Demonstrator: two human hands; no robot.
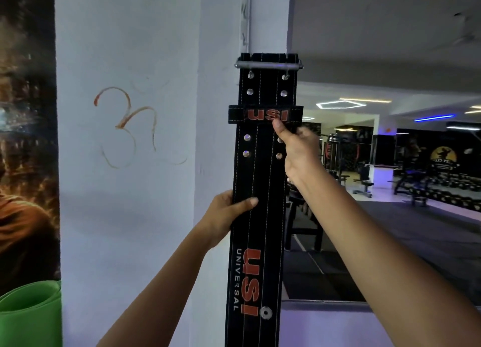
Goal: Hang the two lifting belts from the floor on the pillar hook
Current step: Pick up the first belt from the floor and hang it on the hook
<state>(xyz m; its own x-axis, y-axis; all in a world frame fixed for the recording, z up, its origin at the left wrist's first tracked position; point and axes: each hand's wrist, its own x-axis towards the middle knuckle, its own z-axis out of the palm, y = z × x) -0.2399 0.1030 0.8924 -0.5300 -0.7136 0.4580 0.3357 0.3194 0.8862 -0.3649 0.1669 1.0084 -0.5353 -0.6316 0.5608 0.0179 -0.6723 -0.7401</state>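
A black lifting belt (pixel 260 180) with red "USI" lettering and a metal buckle (pixel 268 65) at its top is held upright against the white pillar (pixel 145 185). My left hand (pixel 229 213) grips its left edge at mid height, thumb across the front. My right hand (pixel 299 151) holds the right edge higher up, thumb pressed just under the belt's loop. The buckle sits at the pillar's corner; no hook can be made out behind it. A second belt is not in view.
A red symbol (pixel 125 127) is drawn on the pillar. A green rolled mat (pixel 28 315) stands at the lower left beside a dark poster (pixel 26 138). To the right, a mirror shows the gym with benches (pixel 364 185) and a dumbbell rack (pixel 442 190).
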